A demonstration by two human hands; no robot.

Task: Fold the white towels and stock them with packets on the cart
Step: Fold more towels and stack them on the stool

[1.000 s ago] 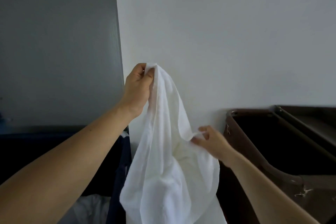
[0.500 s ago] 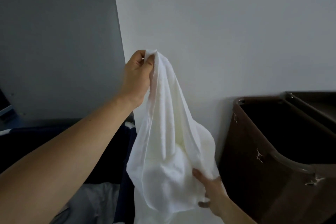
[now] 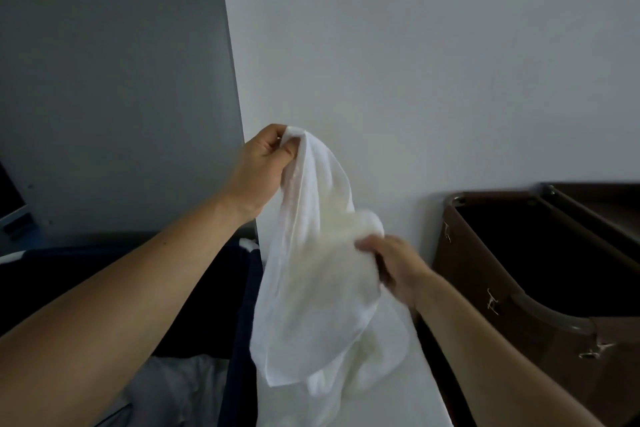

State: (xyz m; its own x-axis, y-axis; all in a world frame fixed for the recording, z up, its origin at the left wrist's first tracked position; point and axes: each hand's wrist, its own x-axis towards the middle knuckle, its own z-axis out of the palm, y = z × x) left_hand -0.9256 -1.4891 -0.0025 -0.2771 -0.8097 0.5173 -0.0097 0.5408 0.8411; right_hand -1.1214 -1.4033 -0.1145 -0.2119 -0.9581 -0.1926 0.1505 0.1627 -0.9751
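A white towel (image 3: pixel 318 295) hangs in front of me against the white wall. My left hand (image 3: pixel 258 172) pinches its top corner and holds it up at centre. My right hand (image 3: pixel 393 262) grips the towel's right edge partway down, fingers curled into the cloth. The towel's lower part sags in loose folds. No packets are in view. The brown cart (image 3: pixel 485 274) stands at the right, its top bin dark inside.
A dark blue laundry bin (image 3: pixel 239 322) sits at lower left with pale linen (image 3: pixel 180 388) inside. A grey panel (image 3: pixel 114 87) fills the upper left. The white wall (image 3: pixel 433 62) is straight ahead.
My right hand has come up from the towel's bottom to grip its right edge. My left hand has lowered a little with the corner.
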